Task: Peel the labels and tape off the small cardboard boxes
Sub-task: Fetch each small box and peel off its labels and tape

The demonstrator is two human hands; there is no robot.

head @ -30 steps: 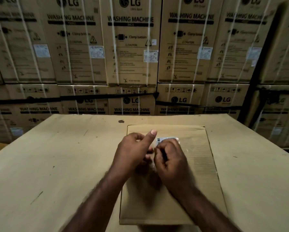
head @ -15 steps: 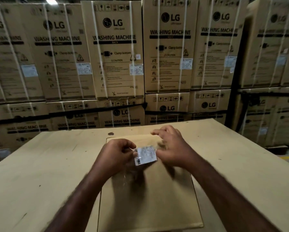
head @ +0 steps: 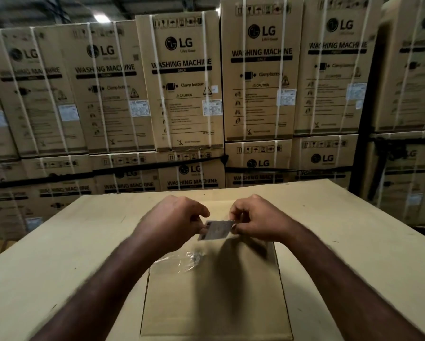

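Observation:
A flat brown cardboard box (head: 216, 299) lies on the table in front of me. Both hands are raised just above its far end. A small white printed label (head: 217, 230) is stretched between them: my left hand (head: 174, 221) pinches its left end and my right hand (head: 255, 220) pinches its right end. A crumpled strip of clear tape (head: 184, 260) hangs below my left hand over the box's near-left part. The far edge of the box is hidden behind my hands.
The box rests on a wide pale table (head: 59, 254). Behind the table stands a wall of stacked LG washing machine cartons (head: 184, 82) with white straps. A dark gap (head: 364, 153) between stacks shows at the right.
The label has come off the box and is now held between both hands. My right hand has closed on its right end. The camera has tilted upward.

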